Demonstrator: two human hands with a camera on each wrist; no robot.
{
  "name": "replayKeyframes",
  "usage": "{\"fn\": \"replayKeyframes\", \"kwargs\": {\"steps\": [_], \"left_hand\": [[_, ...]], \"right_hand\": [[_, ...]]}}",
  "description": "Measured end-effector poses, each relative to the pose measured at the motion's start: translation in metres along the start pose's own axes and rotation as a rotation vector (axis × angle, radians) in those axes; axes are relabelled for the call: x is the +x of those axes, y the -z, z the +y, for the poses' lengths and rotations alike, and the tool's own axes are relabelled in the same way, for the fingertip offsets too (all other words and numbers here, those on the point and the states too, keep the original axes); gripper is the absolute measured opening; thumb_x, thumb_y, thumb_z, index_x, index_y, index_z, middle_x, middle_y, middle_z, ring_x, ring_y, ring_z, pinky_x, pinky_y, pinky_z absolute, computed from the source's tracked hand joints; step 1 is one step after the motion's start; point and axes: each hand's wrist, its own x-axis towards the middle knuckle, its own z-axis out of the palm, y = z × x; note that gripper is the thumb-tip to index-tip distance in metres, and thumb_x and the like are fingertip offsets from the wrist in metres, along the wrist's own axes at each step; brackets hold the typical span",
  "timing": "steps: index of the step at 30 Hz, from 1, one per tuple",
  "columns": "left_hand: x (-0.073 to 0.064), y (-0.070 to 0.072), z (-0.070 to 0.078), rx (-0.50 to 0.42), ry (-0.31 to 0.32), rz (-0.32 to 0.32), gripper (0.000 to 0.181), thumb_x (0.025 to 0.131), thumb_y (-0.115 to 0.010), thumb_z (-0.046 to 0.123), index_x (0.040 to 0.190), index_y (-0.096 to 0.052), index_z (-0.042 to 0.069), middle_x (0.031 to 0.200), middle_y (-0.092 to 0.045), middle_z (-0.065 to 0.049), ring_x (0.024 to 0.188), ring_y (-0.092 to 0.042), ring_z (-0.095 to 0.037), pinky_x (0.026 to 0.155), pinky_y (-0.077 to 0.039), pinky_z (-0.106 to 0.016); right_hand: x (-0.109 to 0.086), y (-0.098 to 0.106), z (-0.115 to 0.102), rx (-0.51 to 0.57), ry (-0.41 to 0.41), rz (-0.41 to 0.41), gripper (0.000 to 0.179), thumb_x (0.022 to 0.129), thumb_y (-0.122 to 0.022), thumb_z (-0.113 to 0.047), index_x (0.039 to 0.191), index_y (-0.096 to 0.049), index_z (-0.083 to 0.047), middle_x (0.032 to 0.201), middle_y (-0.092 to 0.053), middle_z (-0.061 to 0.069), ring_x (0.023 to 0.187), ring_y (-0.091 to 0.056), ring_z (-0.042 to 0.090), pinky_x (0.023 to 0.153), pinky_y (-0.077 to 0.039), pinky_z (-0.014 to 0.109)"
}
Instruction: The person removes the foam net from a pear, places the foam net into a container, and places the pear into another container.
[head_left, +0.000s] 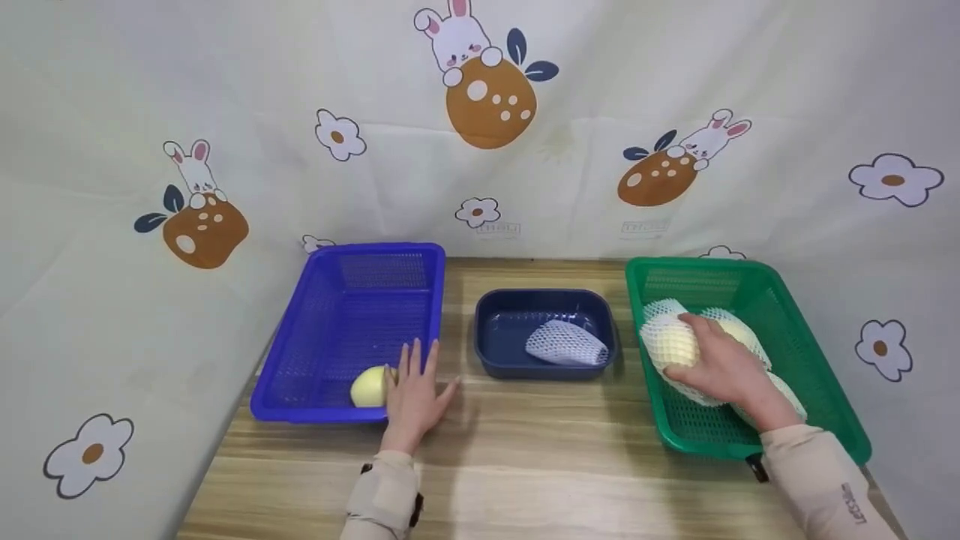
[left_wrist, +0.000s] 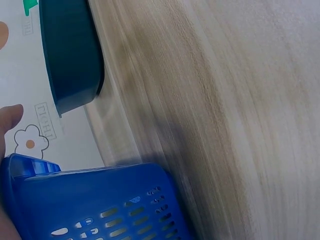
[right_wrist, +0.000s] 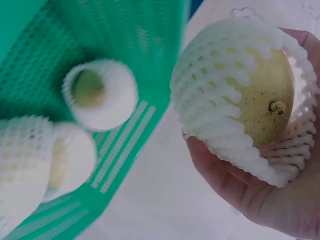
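In the head view my right hand (head_left: 724,365) grips a round, pale yellow fruit (head_left: 676,346) wrapped in a white foam net, above the left side of the green basket (head_left: 817,337). The right wrist view shows the fruit's speckled skin and short stem (right_wrist: 276,107) through the net's mouth. Several other netted fruits (right_wrist: 100,95) lie inside that basket. My left hand (head_left: 416,394), fingers spread, is over the right rim of the blue basket (head_left: 349,415). Beside its fingers a bare yellow fruit (head_left: 369,386) sits in the basket; whether they touch it I cannot tell.
Between the baskets stands a dark blue tray (head_left: 499,367) with one loose white foam net (head_left: 566,343) in it. All rest on a wood-grain table (head_left: 525,465). A patterned curtain (head_left: 390,172) hangs behind and at both sides.
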Motion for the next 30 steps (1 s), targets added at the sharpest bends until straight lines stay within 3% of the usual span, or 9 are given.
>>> {"fn": "replayKeyframes", "kwargs": {"steps": [5, 10, 13, 18, 25, 30], "left_hand": [[0.000, 0.000, 0.000, -0.010, -0.001, 0.004, 0.071, 0.081, -0.052, 0.051, 0.138, -0.031, 0.014, 0.138, -0.027, -0.019, 0.128, -0.016, -0.035, 0.097, -0.009, -0.059], [0.000, 0.000, 0.001, -0.015, 0.001, 0.001, 0.070, 0.081, -0.054, 0.048, 0.138, -0.031, 0.014, 0.139, -0.026, -0.019, 0.128, -0.014, -0.034, 0.097, -0.008, -0.059], [0.000, 0.000, 0.001, -0.004, 0.003, -0.003, 0.070, 0.081, -0.053, 0.049, 0.138, -0.030, 0.014, 0.139, -0.026, -0.019, 0.128, -0.014, -0.034, 0.097, -0.009, -0.058], [0.000, 0.000, 0.001, 0.004, 0.003, 0.009, 0.071, 0.081, -0.053, 0.050, 0.138, -0.031, 0.014, 0.138, -0.027, -0.018, 0.128, -0.017, -0.034, 0.096, -0.012, -0.059], [0.000, 0.000, 0.000, 0.016, -0.002, 0.009, 0.071, 0.081, -0.053, 0.050, 0.138, -0.030, 0.014, 0.139, -0.026, -0.018, 0.127, -0.018, -0.034, 0.096, -0.014, -0.059], [-0.001, 0.001, -0.001, 0.017, -0.007, 0.015, 0.071, 0.081, -0.054, 0.049, 0.138, -0.031, 0.014, 0.139, -0.027, -0.018, 0.127, -0.019, -0.034, 0.095, -0.015, -0.059]], "right_hand": [[0.003, -0.025, -0.026, 0.000, 0.191, 0.146, 0.083, 0.058, -0.073, -0.030, 0.129, -0.037, -0.006, 0.119, -0.045, 0.014, 0.097, -0.048, 0.027, 0.070, -0.045, 0.046], [0.006, -0.058, -0.052, -0.049, 0.481, 0.292, 0.083, 0.053, -0.072, -0.032, 0.126, -0.043, -0.007, 0.125, -0.043, 0.012, 0.107, -0.044, 0.026, 0.076, -0.045, 0.043], [0.007, -0.079, -0.063, -0.060, 0.639, 0.332, 0.080, 0.051, -0.071, -0.031, 0.124, -0.046, -0.007, 0.125, -0.043, 0.012, 0.109, -0.042, 0.027, 0.078, -0.044, 0.044], [0.003, -0.111, -0.077, -0.101, 0.750, 0.257, 0.080, 0.054, -0.071, -0.033, 0.125, -0.044, -0.011, 0.130, -0.039, 0.011, 0.114, -0.039, 0.031, 0.081, -0.043, 0.046], [0.008, -0.150, -0.076, -0.104, 0.799, 0.126, 0.084, 0.054, -0.075, -0.033, 0.128, -0.042, -0.011, 0.130, -0.038, 0.012, 0.113, -0.039, 0.035, 0.085, -0.039, 0.047], [0.009, -0.165, -0.069, -0.104, 0.800, 0.056, 0.085, 0.056, -0.074, -0.032, 0.130, -0.038, -0.012, 0.132, -0.035, 0.011, 0.116, -0.036, 0.033, 0.087, -0.038, 0.046]]}}
